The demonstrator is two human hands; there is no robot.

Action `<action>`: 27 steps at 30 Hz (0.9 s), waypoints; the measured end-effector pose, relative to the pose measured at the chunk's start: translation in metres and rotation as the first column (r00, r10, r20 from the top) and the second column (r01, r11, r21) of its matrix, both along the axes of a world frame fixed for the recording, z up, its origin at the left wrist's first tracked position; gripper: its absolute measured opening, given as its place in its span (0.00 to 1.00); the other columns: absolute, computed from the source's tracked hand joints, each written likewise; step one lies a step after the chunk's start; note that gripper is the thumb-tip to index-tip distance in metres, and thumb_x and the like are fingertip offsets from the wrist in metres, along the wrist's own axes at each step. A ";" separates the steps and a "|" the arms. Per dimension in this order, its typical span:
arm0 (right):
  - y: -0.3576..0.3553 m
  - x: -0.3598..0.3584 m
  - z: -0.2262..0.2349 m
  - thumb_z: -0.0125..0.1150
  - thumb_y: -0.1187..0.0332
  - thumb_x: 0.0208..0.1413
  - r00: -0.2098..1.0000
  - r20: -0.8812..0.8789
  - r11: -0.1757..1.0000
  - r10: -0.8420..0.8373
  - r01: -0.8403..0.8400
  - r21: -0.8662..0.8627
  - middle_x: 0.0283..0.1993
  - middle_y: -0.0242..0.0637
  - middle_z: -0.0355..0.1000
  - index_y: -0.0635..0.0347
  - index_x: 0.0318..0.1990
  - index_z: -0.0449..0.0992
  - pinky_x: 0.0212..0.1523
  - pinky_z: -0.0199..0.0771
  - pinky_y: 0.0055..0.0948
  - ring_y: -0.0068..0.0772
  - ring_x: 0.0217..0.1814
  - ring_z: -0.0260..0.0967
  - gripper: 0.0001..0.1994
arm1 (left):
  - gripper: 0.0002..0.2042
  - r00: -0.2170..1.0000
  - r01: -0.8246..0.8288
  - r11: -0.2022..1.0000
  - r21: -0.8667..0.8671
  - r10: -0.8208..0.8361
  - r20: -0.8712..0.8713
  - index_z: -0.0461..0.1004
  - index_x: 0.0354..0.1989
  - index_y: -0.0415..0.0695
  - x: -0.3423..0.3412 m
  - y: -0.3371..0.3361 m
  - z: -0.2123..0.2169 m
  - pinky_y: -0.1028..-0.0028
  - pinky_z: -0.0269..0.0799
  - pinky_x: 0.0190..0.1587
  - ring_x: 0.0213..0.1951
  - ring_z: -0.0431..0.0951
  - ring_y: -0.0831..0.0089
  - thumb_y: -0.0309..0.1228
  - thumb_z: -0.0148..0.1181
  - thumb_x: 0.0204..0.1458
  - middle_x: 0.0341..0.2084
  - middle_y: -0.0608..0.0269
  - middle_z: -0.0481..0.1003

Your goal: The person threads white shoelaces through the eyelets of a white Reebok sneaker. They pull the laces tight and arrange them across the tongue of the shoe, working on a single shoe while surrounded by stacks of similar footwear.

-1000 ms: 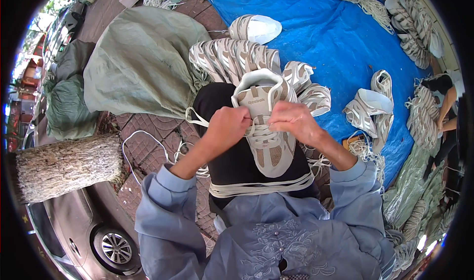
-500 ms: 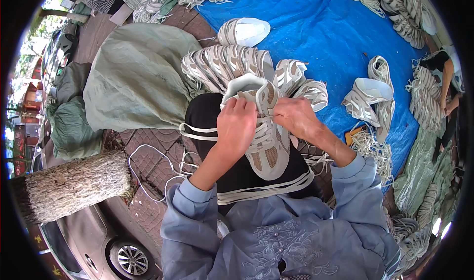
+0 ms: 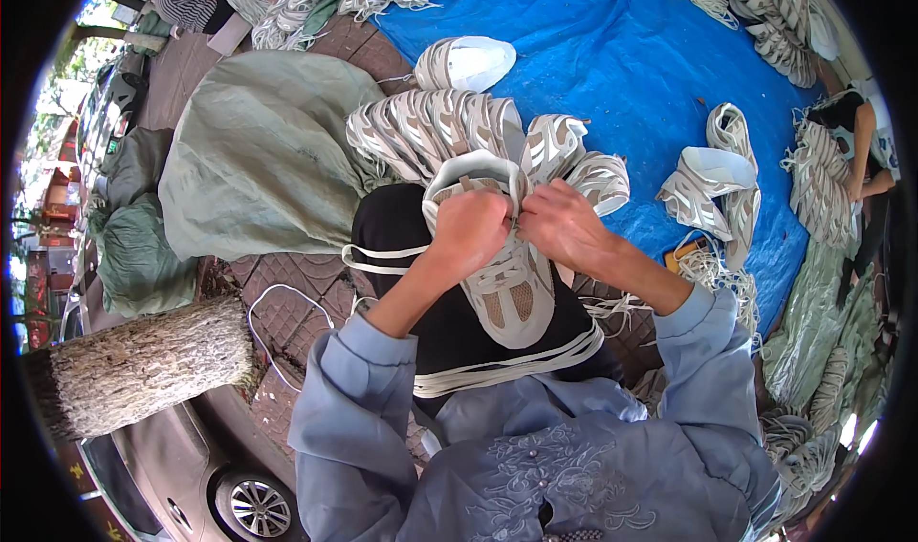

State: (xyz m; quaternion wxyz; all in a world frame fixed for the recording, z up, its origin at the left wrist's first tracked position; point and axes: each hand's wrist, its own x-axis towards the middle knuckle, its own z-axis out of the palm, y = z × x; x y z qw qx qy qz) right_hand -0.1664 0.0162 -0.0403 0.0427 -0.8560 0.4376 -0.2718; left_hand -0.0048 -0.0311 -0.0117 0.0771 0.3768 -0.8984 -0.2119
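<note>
And here the hands come together! The left hand (image 3: 471, 228), a second ago off on the shoe's left edge, has crossed over the tongue and now sits almost knuckle to knuckle with the right hand (image 3: 564, 222). The shoe (image 3: 512, 313) lies toe toward the body across the dark trouser leg (image 3: 382, 219), its opening facing away. Fingers of both hands are curled in, closed on the shoe's upper right eyelet edge; whether a lace is pinched between them, I can't tell, the knuckles hide it. So the work now looks gathered on one spot, up on that right side, while the lower laces (image 3: 499, 276) already run crosswise. Out left, a loose lace (image 3: 392, 252) trails over the leg, just as it did half a second back.
</note>
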 end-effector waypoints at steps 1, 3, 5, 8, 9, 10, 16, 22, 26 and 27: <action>-0.002 -0.002 0.002 0.58 0.69 0.34 1.000 0.008 1.000 0.009 -0.009 0.009 0.22 0.33 0.65 0.58 0.17 0.72 0.36 0.65 0.34 0.33 0.32 0.65 0.04 | 0.04 0.999 0.033 0.999 0.010 -0.033 0.012 0.71 0.20 0.39 0.000 -0.004 0.000 0.60 0.68 0.30 0.25 0.73 0.55 0.26 0.51 0.39 0.21 0.52 0.71; -0.005 -0.003 0.002 0.60 0.67 0.35 0.985 0.174 0.985 -0.007 -0.024 0.173 0.23 0.33 0.65 0.58 0.18 0.72 0.39 0.63 0.33 0.33 0.34 0.64 0.05 | 0.04 0.997 0.069 0.997 0.022 -0.069 0.020 0.71 0.20 0.39 0.005 -0.006 0.004 0.60 0.68 0.29 0.25 0.73 0.55 0.26 0.51 0.39 0.21 0.52 0.71; -0.005 -0.002 0.007 0.60 0.66 0.36 0.924 0.380 0.959 -0.049 -0.062 0.276 0.24 0.33 0.66 0.58 0.19 0.72 0.38 0.63 0.32 0.34 0.34 0.64 0.06 | 0.04 0.998 0.069 0.997 0.031 -0.069 0.003 0.70 0.19 0.39 0.015 -0.002 0.017 0.61 0.68 0.28 0.25 0.72 0.54 0.25 0.51 0.39 0.20 0.51 0.71; -0.010 -0.002 0.006 0.61 0.66 0.36 0.925 0.380 0.955 -0.034 -0.082 0.286 0.24 0.33 0.66 0.59 0.20 0.72 0.36 0.64 0.30 0.34 0.33 0.64 0.07 | 0.01 0.998 0.063 0.974 -0.218 -0.063 0.009 0.67 0.20 0.40 0.046 0.001 0.035 0.66 0.66 0.25 0.22 0.70 0.57 0.23 0.51 0.39 0.19 0.54 0.69; -0.011 -0.002 0.003 0.61 0.67 0.36 0.920 0.391 0.954 -0.020 -0.100 0.284 0.24 0.33 0.66 0.59 0.20 0.72 0.36 0.65 0.30 0.34 0.33 0.64 0.07 | 0.02 0.983 0.002 0.992 -0.129 -0.025 -0.181 0.69 0.21 0.40 0.065 -0.005 0.039 0.72 0.63 0.20 0.16 0.68 0.66 0.23 0.53 0.42 0.16 0.59 0.68; -0.012 -0.006 0.000 0.62 0.68 0.35 0.902 0.431 0.975 0.009 -0.104 0.198 0.23 0.33 0.65 0.58 0.22 0.72 0.32 0.66 0.30 0.34 0.29 0.64 0.07 | 0.02 0.930 -0.149 0.918 0.369 0.257 -0.264 0.70 0.23 0.39 0.079 -0.008 0.055 0.74 0.62 0.18 0.15 0.66 0.72 0.23 0.54 0.44 0.15 0.63 0.68; 0.022 0.077 0.037 0.63 0.67 0.35 0.899 0.437 0.979 0.027 -0.111 0.168 0.22 0.34 0.65 0.57 0.23 0.71 0.27 0.69 0.30 0.35 0.29 0.69 0.07 | 0.06 0.520 0.247 0.300 0.921 0.761 -0.387 0.73 0.31 0.38 0.087 0.044 0.054 0.81 0.64 0.21 0.19 0.68 0.82 0.28 0.54 0.49 0.18 0.67 0.69; 0.003 0.031 0.062 0.55 0.72 0.44 0.472 0.675 0.549 -0.567 -0.394 0.737 0.16 0.30 0.65 0.65 0.23 0.74 0.15 0.57 0.16 0.18 0.15 0.61 0.05 | 0.08 0.003 0.501 0.500 0.706 0.815 -0.580 0.69 0.35 0.35 0.087 0.038 0.051 0.79 0.71 0.28 0.28 0.70 0.75 0.26 0.53 0.50 0.33 0.54 0.69; -0.043 -0.092 0.053 0.53 0.67 0.52 0.048 0.873 0.853 -0.485 -0.194 0.485 0.16 0.28 0.60 0.67 0.33 0.69 0.13 0.47 0.17 0.17 0.13 0.51 0.10 | 0.05 -0.542 0.601 0.718 0.352 0.689 -0.481 0.63 0.35 0.30 0.160 -0.009 0.041 0.78 0.74 0.34 0.32 0.70 0.70 0.19 0.46 0.52 0.34 0.49 0.67; -0.051 -0.128 0.050 0.51 0.67 0.54 -0.009 0.885 0.861 -0.465 -0.237 0.450 0.17 0.27 0.60 0.67 0.35 0.69 0.13 0.47 0.16 0.18 0.14 0.51 0.10 | 0.04 -0.602 0.532 0.748 0.397 0.664 -0.443 0.62 0.35 0.30 0.187 -0.023 0.040 0.77 0.73 0.35 0.31 0.70 0.70 0.18 0.45 0.52 0.33 0.49 0.67</action>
